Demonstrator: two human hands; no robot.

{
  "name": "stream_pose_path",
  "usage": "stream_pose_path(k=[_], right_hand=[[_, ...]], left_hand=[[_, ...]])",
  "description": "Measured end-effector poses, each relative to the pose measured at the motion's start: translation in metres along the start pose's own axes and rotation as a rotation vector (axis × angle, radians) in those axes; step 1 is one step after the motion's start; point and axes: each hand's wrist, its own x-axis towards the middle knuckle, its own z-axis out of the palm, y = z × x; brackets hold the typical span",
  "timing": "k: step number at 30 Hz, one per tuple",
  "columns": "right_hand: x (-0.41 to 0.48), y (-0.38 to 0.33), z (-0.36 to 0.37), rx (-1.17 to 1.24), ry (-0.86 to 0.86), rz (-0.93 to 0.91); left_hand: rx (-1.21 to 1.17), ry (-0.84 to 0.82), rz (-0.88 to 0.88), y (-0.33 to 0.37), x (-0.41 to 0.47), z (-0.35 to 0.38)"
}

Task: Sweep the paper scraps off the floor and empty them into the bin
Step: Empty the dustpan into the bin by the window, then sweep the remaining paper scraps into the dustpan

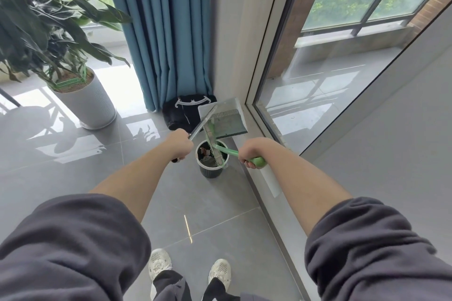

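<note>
My left hand [180,144] grips the metal handle of a grey dustpan [226,117], which is tilted up above and behind a small dark bin [210,171] on the floor. The pan's comb teeth face me. My right hand [249,154] holds the green handle of a brush [215,148]. The brush head lies across the mouth of the bin, reaching up to the pan's lower edge. Crumpled scraps [205,153] show inside the bin.
A black bag [182,111] lies behind the bin at the foot of a blue curtain [168,32]. A potted plant in a white pot [89,105] stands at the left. A glass sliding door and its floor track [264,178] run along the right. My shoes [190,269] are below.
</note>
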Motion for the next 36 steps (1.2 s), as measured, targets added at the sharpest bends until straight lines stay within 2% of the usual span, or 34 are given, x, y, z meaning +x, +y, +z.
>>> stream_pose_path(k=[5,9,13,20,25,28,31,36], right_hand=[[-0.003,0.016,0.001,-0.014,-0.066,0.064],[-0.005,0.028,0.005,-0.021,-0.051,0.07],[-0.012,0.029,-0.008,-0.017,-0.04,0.057],[-0.016,0.026,-0.013,-0.122,-0.174,0.134],[-0.02,0.029,-0.004,-0.09,-0.17,0.155],[-0.026,0.027,-0.017,-0.073,-0.146,0.142],[-0.03,0.019,-0.04,-0.005,-0.103,0.13],[-0.028,-0.022,-0.078,0.041,-0.064,0.12]], left_hand=[[0.141,0.058,0.035,0.0,-0.007,0.001],[0.163,0.081,0.042,-0.003,-0.004,-0.005],[0.149,0.071,0.037,-0.006,-0.005,-0.006],[0.066,0.029,0.012,-0.016,-0.014,-0.004],[0.014,0.079,-0.018,-0.022,-0.014,-0.008],[-0.084,0.138,-0.067,-0.031,-0.008,-0.021],[-0.283,0.19,-0.159,-0.043,0.004,-0.04],[-0.574,0.198,-0.331,-0.058,0.022,-0.086]])
